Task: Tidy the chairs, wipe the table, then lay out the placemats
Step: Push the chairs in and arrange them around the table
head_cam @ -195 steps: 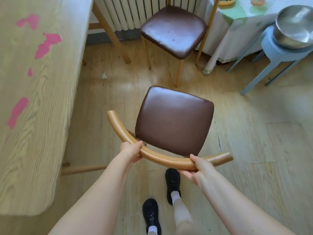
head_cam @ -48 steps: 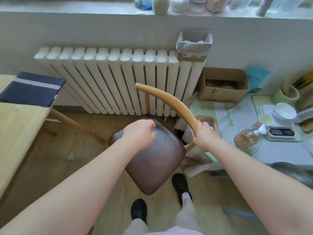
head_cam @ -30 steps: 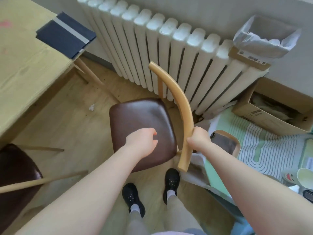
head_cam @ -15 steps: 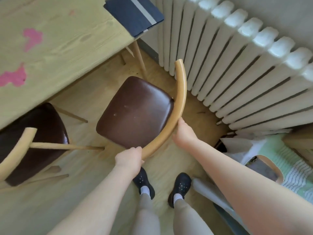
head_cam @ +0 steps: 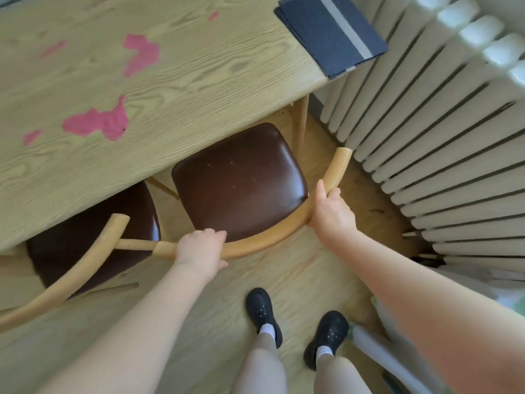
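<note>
Pale wood-look flooring (head_cam: 298, 282) runs under a light oak-grain table (head_cam: 181, 89) with a white ribbed radiator (head_cam: 443, 155) just past its corner. Both hands are wrapped around the curved wooden backrest (head_cam: 264, 243) of a chair: left hand (head_cam: 200, 248) near the rail's left end, right hand (head_cam: 331, 213) further round the bend. Its glossy brown padded seat (head_cam: 241, 183) sits partly under the table edge, beside a second chair (head_cam: 85, 240) already tucked in. So chairs look nearly done. Wiping hasn't happened, I'd say, since pink smears (head_cam: 99, 123) are all over the tabletop. Folded navy placemats (head_cam: 332, 32) with a grey stripe sit stacked at the table's corner, not laid out.
</note>
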